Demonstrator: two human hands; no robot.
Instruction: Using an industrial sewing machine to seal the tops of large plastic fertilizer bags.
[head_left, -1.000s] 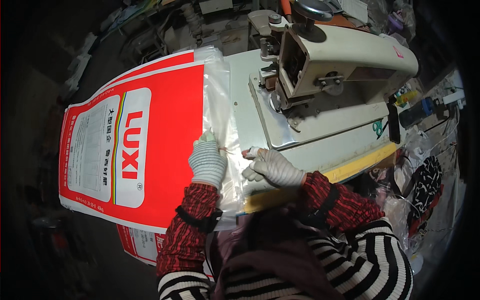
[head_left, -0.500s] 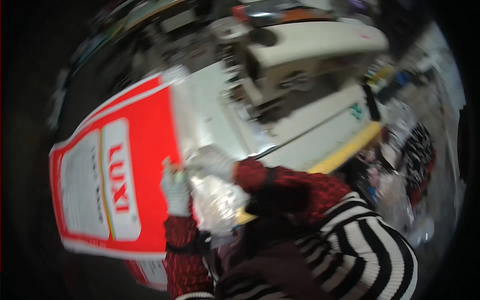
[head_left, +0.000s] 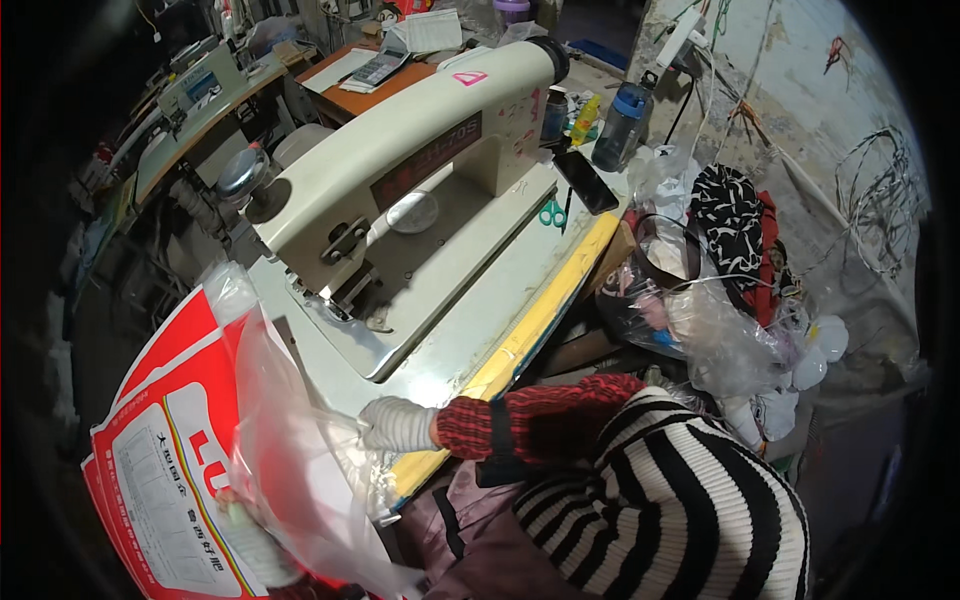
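Observation:
My right hand (head_left: 400, 425), in a pale knitted glove, is closed on the crumpled edge of a clear plastic liner (head_left: 290, 430) at the table's front edge. The film spreads leftward over a red and white printed sack (head_left: 190, 405). My left hand (head_left: 258, 545), also gloved, rests low against the sack beside the film; blur and the film keep its fingers from showing clearly. More red sacks lie beneath the top one. Just beyond my hands stands a cream industrial sewing machine (head_left: 410, 130), its needle area facing the sacks.
The sewing table has a yellow front edge (head_left: 510, 350). Green scissors (head_left: 551, 212), a black phone (head_left: 586, 182) and a blue-lidded bottle (head_left: 625, 125) sit at its right end. Plastic bags (head_left: 725, 335) and a black-and-white patterned cloth (head_left: 728, 222) crowd the right side. A calculator (head_left: 378, 67) lies behind.
The view has swung, bringing the whole sewing machine into sight. My hands, close together before, are now apart, the left lower on the sack. Clear film now spreads over the sack's print.

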